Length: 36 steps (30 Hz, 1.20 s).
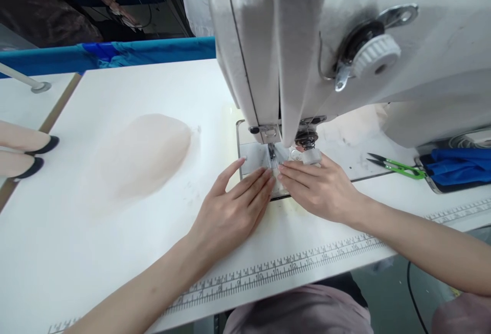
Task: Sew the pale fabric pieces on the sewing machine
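Observation:
My left hand (pixel 233 206) lies flat at the front of the sewing machine's metal needle plate (pixel 249 150), thumb spread to the left. Its fingertips almost meet those of my right hand (pixel 324 188), which rests on the plate's right side with fingers stretched out. Just beyond the fingertips is the presser foot (pixel 272 152), under the white sewing machine head (pixel 245 68). I cannot make out whether thin fabric lies beneath the fingers. A sheer beige piece of fabric (pixel 153 150) is spread on the white table to the left.
Green-handled thread snips (pixel 401 167) lie at the right, beside a tray with blue cloth (pixel 460 166). A printed ruler (pixel 264 275) runs along the table's front edge. Two beige pieces with black ends (pixel 23 152) sit at the far left. Blue cloth (pixel 153 51) borders the back.

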Available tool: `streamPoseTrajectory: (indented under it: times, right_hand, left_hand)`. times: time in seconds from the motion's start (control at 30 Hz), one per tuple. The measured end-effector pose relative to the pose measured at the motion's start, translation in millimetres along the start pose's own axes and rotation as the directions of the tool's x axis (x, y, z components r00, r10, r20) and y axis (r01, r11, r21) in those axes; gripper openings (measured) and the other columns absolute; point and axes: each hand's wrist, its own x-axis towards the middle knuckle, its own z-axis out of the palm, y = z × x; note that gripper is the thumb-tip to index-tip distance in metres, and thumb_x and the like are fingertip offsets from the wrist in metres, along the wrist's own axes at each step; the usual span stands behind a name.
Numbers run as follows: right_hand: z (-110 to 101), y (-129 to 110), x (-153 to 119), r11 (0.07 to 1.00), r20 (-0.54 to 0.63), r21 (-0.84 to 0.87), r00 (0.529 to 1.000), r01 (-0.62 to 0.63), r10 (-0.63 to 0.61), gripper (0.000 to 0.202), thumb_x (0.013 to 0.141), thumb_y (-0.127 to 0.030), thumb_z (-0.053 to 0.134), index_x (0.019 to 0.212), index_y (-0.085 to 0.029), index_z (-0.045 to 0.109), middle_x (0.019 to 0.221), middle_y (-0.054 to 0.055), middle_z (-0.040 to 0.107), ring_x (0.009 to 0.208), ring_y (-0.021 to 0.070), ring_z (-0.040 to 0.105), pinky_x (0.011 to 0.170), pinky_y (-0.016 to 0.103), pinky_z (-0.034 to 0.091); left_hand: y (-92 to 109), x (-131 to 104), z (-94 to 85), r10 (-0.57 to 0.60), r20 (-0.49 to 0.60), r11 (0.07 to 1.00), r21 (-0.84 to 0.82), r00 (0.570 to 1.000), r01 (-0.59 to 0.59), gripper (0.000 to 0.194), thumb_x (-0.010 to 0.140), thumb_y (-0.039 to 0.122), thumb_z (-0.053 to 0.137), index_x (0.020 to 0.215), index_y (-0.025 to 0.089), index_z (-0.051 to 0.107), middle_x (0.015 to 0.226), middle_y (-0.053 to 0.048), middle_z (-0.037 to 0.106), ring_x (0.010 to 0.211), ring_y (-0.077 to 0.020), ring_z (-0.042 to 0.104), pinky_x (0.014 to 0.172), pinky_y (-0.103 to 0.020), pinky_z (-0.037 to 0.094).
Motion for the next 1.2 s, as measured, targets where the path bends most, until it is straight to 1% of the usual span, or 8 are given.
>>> streamPoseTrajectory:
  times: [0.1,0.3,0.47,0.67,0.87,1.0,1.13,1.2]
  right_hand:
    - [0.6,-0.6,-0.3,1.0,0.005,0.003,1.0,-0.009,0.009,0.02,0.09,-0.008,0.052,0.094,-0.013,0.071,0.098,0.006,0.075,0.09,0.016,0.069,0.102,0.041,0.047]
    - [6.0,1.8,2.7,0.999,0.034,-0.043,0.999,-0.033,0.034,0.023,0.091,-0.007,0.05,0.096,-0.014,0.071,0.097,0.005,0.075,0.088,0.0165,0.069,0.098,0.04,0.048]
    - [6.7,2.3,3.0,0.998,0.055,-0.034,0.997,-0.058,0.06,0.025,0.09,-0.006,0.048,0.101,-0.01,0.07,0.099,0.007,0.075,0.092,0.0181,0.067,0.098,0.04,0.045]
    - [0.4,-3.6,-0.1,0.991,0.076,0.054,0.991,-0.119,0.115,0.029,0.09,-0.004,0.045,0.104,-0.015,0.069,0.111,0.002,0.071,0.096,0.0151,0.064,0.098,0.035,0.043]
    - [-3.0,-4.5,0.5,0.979,0.13,0.09,0.977,-0.181,0.169,0.032,0.089,-0.004,0.045,0.104,-0.018,0.069,0.111,0.004,0.07,0.092,0.0173,0.062,0.088,0.036,0.045]
    - [-1.5,-3.5,1.3,0.981,0.125,0.063,0.977,-0.181,0.172,0.034,0.087,-0.003,0.045,0.106,-0.017,0.069,0.108,0.005,0.07,0.09,0.0182,0.061,0.089,0.037,0.044]
    - [2.8,-3.2,2.3,0.983,0.139,0.013,0.974,-0.183,0.18,0.034,0.086,-0.003,0.045,0.106,-0.017,0.069,0.104,0.006,0.07,0.093,0.0199,0.06,0.092,0.039,0.043]
    - [5.0,-3.0,2.9,0.983,0.137,-0.005,0.974,-0.182,0.181,0.034,0.086,-0.002,0.045,0.106,-0.016,0.069,0.103,0.007,0.07,0.095,0.0203,0.06,0.095,0.04,0.041]
  left_hand:
    - [0.1,0.1,-0.7,-0.007,0.006,1.0,-0.007,1.0,0.007,0.032,0.088,0.01,0.057,0.119,0.009,0.061,0.115,-0.012,0.069,0.109,-0.022,0.065,0.113,-0.05,0.035]
    - [-7.5,4.1,4.3,-0.04,-0.003,0.999,-0.032,0.999,0.04,0.036,0.089,0.012,0.053,0.124,0.019,0.059,0.116,-0.008,0.069,0.108,-0.0238,0.065,0.11,-0.055,0.039]
    - [-8.6,5.6,6.3,-0.075,0.012,0.997,0.019,0.997,0.074,0.032,0.092,0.017,0.052,0.123,0.016,0.059,0.119,-0.009,0.067,0.111,-0.0239,0.064,0.109,-0.056,0.038]
    - [3.1,1.6,-2.3,-0.101,0.024,0.995,-0.008,0.995,0.101,0.03,0.089,0.018,0.057,0.118,0.014,0.063,0.116,-0.009,0.069,0.109,-0.024,0.065,0.112,-0.052,0.036]
    - [3.1,1.3,-2.3,-0.099,0.003,0.994,0.036,0.995,0.099,0.024,0.091,0.02,0.055,0.113,0.017,0.064,0.115,-0.008,0.07,0.107,-0.0227,0.066,0.109,-0.054,0.039]
    - [0.1,2.2,0.0,-0.093,0.002,0.995,0.038,0.996,0.093,0.025,0.091,0.02,0.055,0.113,0.013,0.064,0.114,-0.011,0.07,0.107,-0.0246,0.066,0.109,-0.055,0.038]
    - [-2.6,3.1,3.3,-0.105,-0.004,0.994,0.015,0.994,0.105,0.028,0.09,0.02,0.056,0.117,0.016,0.063,0.116,-0.01,0.069,0.108,-0.0258,0.066,0.111,-0.058,0.036]
    - [-3.9,3.2,5.3,-0.108,-0.011,0.994,0.015,0.994,0.109,0.029,0.09,0.02,0.056,0.117,0.014,0.063,0.116,-0.011,0.069,0.107,-0.0259,0.066,0.112,-0.058,0.034]
